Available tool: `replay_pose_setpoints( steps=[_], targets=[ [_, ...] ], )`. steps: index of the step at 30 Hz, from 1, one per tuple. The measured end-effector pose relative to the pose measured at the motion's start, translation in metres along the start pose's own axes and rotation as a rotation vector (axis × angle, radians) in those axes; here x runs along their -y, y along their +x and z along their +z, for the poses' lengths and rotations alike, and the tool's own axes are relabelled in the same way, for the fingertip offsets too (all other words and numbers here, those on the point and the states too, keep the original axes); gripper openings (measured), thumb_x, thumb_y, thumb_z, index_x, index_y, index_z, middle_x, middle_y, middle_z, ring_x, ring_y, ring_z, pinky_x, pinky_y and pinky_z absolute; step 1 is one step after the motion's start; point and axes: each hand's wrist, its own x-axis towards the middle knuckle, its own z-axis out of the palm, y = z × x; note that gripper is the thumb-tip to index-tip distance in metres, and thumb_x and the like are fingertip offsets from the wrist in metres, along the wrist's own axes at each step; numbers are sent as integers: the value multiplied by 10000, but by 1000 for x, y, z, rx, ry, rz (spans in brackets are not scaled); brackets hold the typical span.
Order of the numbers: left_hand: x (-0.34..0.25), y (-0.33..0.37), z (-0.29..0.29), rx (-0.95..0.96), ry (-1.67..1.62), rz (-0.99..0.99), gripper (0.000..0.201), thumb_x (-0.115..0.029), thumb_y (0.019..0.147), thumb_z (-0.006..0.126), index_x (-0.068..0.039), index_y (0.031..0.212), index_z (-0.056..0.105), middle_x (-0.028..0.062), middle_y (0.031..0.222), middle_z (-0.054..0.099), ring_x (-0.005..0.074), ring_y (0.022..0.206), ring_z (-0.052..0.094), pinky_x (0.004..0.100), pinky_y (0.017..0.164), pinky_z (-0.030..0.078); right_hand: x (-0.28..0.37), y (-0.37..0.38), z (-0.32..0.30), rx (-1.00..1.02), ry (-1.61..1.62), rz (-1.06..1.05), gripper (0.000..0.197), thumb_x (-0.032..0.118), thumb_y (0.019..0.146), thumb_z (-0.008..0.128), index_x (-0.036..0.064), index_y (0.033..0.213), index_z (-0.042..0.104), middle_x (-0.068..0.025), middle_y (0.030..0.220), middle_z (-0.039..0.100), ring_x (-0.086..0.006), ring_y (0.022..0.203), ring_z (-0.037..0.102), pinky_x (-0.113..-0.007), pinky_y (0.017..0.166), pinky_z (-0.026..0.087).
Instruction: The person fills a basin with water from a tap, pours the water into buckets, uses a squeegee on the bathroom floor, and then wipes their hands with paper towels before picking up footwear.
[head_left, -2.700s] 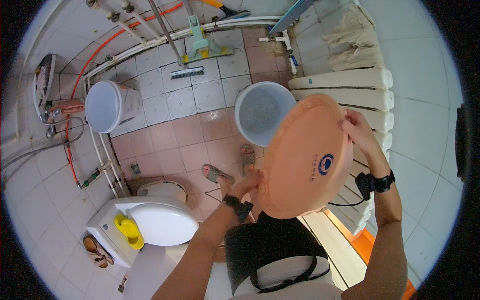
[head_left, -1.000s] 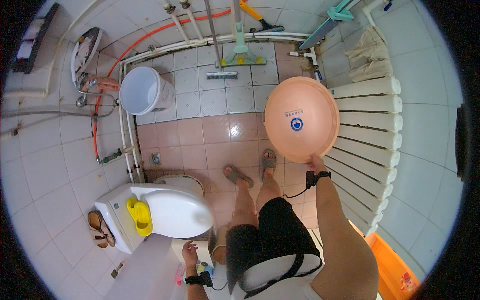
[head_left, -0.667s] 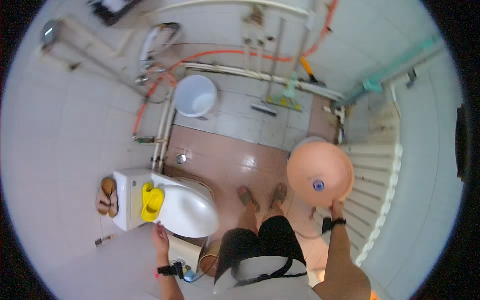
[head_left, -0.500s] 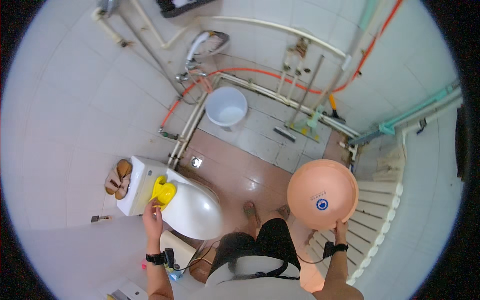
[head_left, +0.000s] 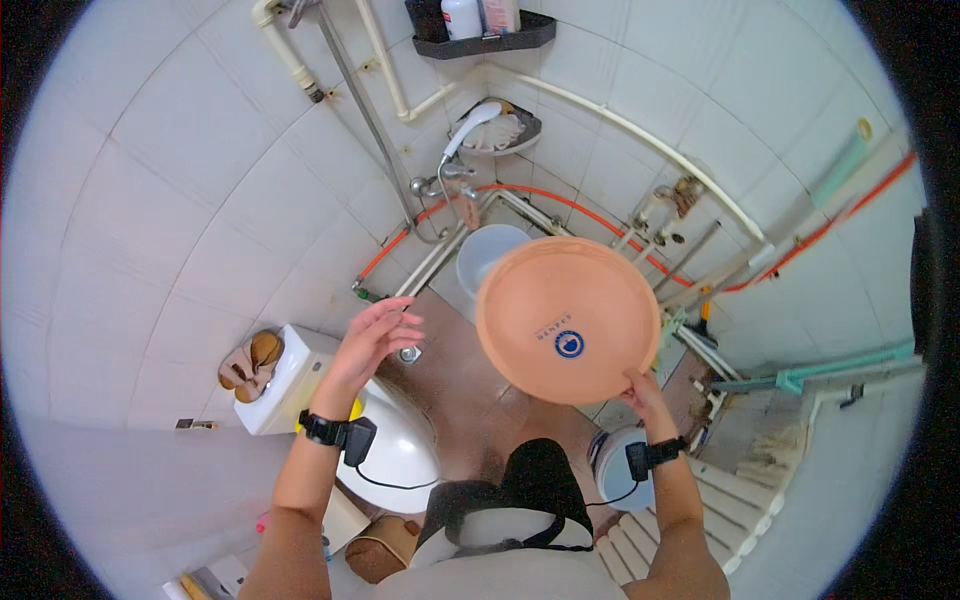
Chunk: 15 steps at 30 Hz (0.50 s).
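Your right hand (head_left: pixel 640 385) gripped the lower rim of the round orange basin (head_left: pixel 567 318), fingers closed on its edge; you held it raised and tilted so its underside, with a small blue mark at the centre, faced you; it hung in the air above the brown tiled floor (head_left: pixel 470 390), in front of the pale bucket (head_left: pixel 487 256) standing by the wall pipes. Your left hand (head_left: pixel 372 340) was lifted and empty, fingers spread apart, well to the left of the basin and not touching it; it hovered over the white toilet (head_left: pixel 400 450), near the cistern (head_left: pixel 285 385) where a pair of tan slippers (head_left: pixel 250 362) lay; a shower head (head_left: pixel 470 125) hung on the white tiled wall above the bucket; black wrist straps sat on both your wrists.
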Motion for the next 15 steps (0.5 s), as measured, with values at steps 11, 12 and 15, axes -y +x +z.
replay_pose_setpoints(
  steps=[11,12,15],
  targets=[
    [61,314,-4,-80,-355,-129,340,-133,942,475,-20,1260,439,128,1155,572,217,922,636,330,820,528,50,260,114,356,-246,-33,465,240,881,598,57,1246,375,-81,936,592,-132,632,578,-269,475,483],
    [65,341,-2,-112,-349,-137,336,-135,938,477,-10,1247,438,130,1152,568,225,933,632,337,819,531,51,279,113,442,-255,-19,466,203,888,577,33,1262,357,-114,987,591,-149,683,613,-276,515,534],
    [66,402,-4,-151,-343,-161,316,-140,928,485,8,1205,448,138,1153,557,244,970,621,349,817,537,57,307,130,364,-298,-122,482,191,887,572,4,1268,343,-103,938,580,-124,647,580,-259,489,509]
  ],
)
